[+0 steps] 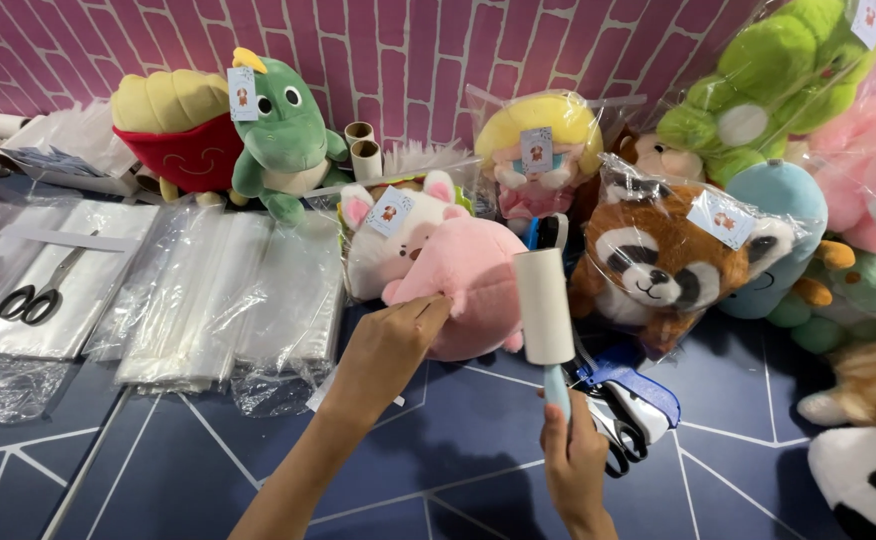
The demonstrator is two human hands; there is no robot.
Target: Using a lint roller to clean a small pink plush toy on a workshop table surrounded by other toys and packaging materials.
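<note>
**Lint roller raised beside a pink plush**

Nearest the camera, the right hand (pixel 575 455) has its fingers wrapped around the pale blue handle of a lint roller (pixel 544 305), held upright with its white roll just beside the pink plush toy (pixel 468 290). That toy lies near the middle of the dark blue table (pixel 438 460), against a white plush. The left hand (pixel 390 350) pinches its edge with fingertips drawn narrow. It looks soft, light and squashy, probably best gripped by a fold of fur or a limb. Flat clear bags (pixel 218 300) and scissors (pixel 40 295) lie toward the left edge; bagged plush animals, among them a red panda (pixel 658 270), crowd the right.
</note>
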